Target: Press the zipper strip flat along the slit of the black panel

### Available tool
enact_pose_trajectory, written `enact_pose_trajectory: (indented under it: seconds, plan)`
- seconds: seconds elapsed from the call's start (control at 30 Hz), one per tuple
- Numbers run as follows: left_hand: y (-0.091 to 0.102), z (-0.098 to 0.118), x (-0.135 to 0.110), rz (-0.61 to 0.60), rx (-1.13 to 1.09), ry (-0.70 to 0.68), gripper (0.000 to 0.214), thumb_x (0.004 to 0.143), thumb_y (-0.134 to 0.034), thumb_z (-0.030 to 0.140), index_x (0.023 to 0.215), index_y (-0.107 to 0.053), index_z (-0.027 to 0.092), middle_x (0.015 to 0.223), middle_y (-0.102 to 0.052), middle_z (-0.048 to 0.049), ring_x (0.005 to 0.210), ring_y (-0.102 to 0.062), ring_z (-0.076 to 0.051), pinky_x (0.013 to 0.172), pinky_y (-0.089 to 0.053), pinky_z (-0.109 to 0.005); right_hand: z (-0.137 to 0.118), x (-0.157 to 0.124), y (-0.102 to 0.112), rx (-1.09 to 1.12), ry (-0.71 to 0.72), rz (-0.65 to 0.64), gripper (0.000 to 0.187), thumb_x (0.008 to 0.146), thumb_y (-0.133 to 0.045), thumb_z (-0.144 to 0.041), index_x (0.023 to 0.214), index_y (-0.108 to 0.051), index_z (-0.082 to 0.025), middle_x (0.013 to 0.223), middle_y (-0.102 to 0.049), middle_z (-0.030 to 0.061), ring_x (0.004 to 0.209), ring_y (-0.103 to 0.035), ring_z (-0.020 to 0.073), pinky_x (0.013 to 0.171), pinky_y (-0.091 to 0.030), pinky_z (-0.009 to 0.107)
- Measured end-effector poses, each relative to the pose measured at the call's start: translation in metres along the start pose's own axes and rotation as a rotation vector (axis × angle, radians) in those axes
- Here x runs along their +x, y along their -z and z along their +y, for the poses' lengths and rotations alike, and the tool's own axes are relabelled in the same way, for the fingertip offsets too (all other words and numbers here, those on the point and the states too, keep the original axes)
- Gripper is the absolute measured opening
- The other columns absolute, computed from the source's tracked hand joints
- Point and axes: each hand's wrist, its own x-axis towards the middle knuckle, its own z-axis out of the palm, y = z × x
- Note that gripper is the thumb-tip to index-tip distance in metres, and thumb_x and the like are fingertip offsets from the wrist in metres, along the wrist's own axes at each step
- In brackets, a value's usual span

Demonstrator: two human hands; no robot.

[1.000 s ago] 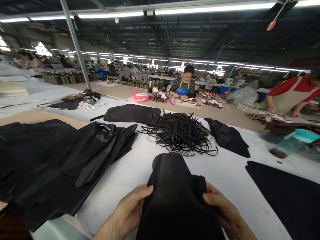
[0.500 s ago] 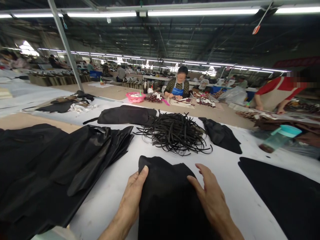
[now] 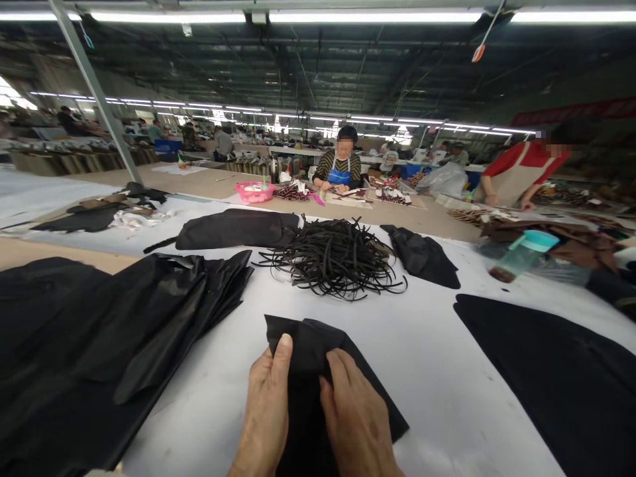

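Note:
A limp black sheet piece, fabric or thin leather, is in front of me at the bottom middle, its far edge raised and its right corner spread out. My left hand grips its left edge, thumb pressed on top and the other fingers behind. My right hand is closed on the middle of the same piece, fingers bent and thumb close to them. The lower part of the piece is partly hidden by both hands. Beyond it lies a heap of narrow black strips on the white table covering.
Large black sheets are piled at left, another black sheet lies at right. Behind the strips are a folded black piece and a crumpled one. A teal-lidded bottle lies right. Two co-workers occupy the far side.
My right hand has moved left from the piece's right side and closed on its middle. The piece's top has changed shape, its right corner now flared out. The view has shifted slightly right.

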Motion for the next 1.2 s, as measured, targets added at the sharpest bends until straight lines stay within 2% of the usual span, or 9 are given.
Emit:
enact_pose_trajectory:
  seconds: [0.23, 0.33, 0.4, 0.5, 0.63, 0.73, 0.83, 1.03, 1.2]
  plan:
    - [0.007, 0.009, -0.001, 0.056, 0.239, -0.068, 0.04, 0.075, -0.063, 0.056, 0.066, -0.06, 0.017, 0.063, -0.058, -0.0023, 0.066, -0.055, -0.023, 0.058, -0.045, -0.028, 0.002, 0.011, 0.012, -0.08, 0.058, -0.005, 0.033, 0.085, -0.031, -0.006, 0.099, -0.061, -0.011, 0.106, -0.061, 0.0175, 0.08, -0.062, 0.0289, 0.063, -0.051, 0.039]
    - [0.007, 0.013, 0.0, 0.062, 0.254, -0.091, 0.044, 0.073, -0.063, 0.058, 0.058, -0.055, 0.018, 0.057, -0.054, -0.001, 0.057, -0.05, -0.02, 0.051, -0.041, -0.027, -0.002, 0.016, 0.014, 0.033, 0.074, -0.026, 0.029, 0.088, -0.03, -0.007, 0.091, -0.059, -0.014, 0.106, -0.06, 0.0152, 0.077, -0.06, 0.0268, 0.064, -0.048, 0.038]
    - [0.008, 0.017, 0.001, 0.062, 0.247, -0.094, 0.046, 0.073, -0.063, 0.059, 0.056, -0.054, 0.018, 0.055, -0.052, -0.0008, 0.053, -0.047, -0.018, 0.048, -0.039, -0.026, -0.001, 0.018, 0.015, 0.135, 0.056, -0.029, 0.029, 0.09, -0.027, -0.009, 0.085, -0.055, -0.016, 0.094, -0.061, 0.012, 0.071, -0.057, 0.0241, 0.06, -0.044, 0.035]
    - [0.012, 0.026, 0.006, 0.051, 0.238, -0.107, 0.045, 0.071, -0.065, 0.058, 0.056, -0.054, 0.017, 0.052, -0.05, -0.0002, 0.052, -0.048, -0.019, 0.048, -0.04, -0.026, 0.006, 0.017, 0.02, 0.274, -0.045, -0.037, 0.031, 0.095, -0.024, -0.018, 0.075, -0.047, -0.021, 0.067, -0.052, 0.0033, 0.057, -0.05, 0.02, 0.053, -0.037, 0.032]
    - [0.016, 0.03, 0.01, 0.018, 0.185, -0.076, 0.046, 0.07, -0.064, 0.059, 0.057, -0.055, 0.016, 0.049, -0.049, 0.0001, 0.05, -0.049, -0.019, 0.046, -0.04, -0.025, 0.012, 0.014, 0.028, 0.456, -0.249, -0.114, 0.031, 0.098, -0.026, -0.034, 0.076, -0.044, -0.024, 0.061, -0.047, -0.0018, 0.054, -0.048, 0.0173, 0.05, -0.035, 0.028]
    - [0.015, 0.026, 0.011, 0.012, 0.189, -0.024, 0.047, 0.071, -0.063, 0.06, 0.057, -0.056, 0.015, 0.048, -0.05, -0.0005, 0.048, -0.049, -0.019, 0.044, -0.04, -0.026, 0.008, 0.014, 0.028, 0.409, -0.167, -0.088, 0.029, 0.098, -0.026, -0.032, 0.075, -0.041, -0.023, 0.056, -0.043, -0.0039, 0.045, -0.044, 0.0157, 0.044, -0.028, 0.028]
    - [0.019, 0.024, 0.015, 0.004, 0.244, -0.055, 0.047, 0.069, -0.064, 0.061, 0.057, -0.057, 0.015, 0.051, -0.055, -0.0024, 0.052, -0.054, -0.022, 0.047, -0.043, -0.027, 0.009, 0.016, 0.028, 0.312, -0.07, -0.059, 0.029, 0.096, -0.025, -0.031, 0.071, -0.037, -0.023, 0.052, -0.039, -0.0051, 0.039, -0.037, 0.0147, 0.042, -0.021, 0.029]
    - [0.05, 0.033, 0.03, -0.09, 0.332, -0.13, 0.04, 0.075, -0.062, 0.053, 0.082, -0.069, 0.014, 0.073, -0.068, -0.005, 0.075, -0.062, -0.029, 0.068, -0.049, -0.03, 0.06, 0.019, 0.042, 0.077, -0.386, -0.088, 0.028, 0.094, -0.023, -0.039, 0.074, -0.036, -0.025, 0.049, -0.04, -0.0053, 0.044, -0.04, 0.0177, 0.049, -0.023, 0.028]
    - [0.069, 0.035, 0.034, -0.066, 0.247, 0.021, 0.038, 0.075, -0.066, 0.05, 0.087, -0.069, 0.015, 0.075, -0.069, -0.0055, 0.077, -0.064, -0.028, 0.074, -0.049, -0.031, 0.094, 0.007, 0.042, 0.013, -0.627, -0.215, 0.031, 0.09, -0.017, -0.045, 0.074, -0.036, -0.025, 0.054, -0.047, -0.0006, 0.054, -0.046, 0.0235, 0.054, -0.026, 0.033]
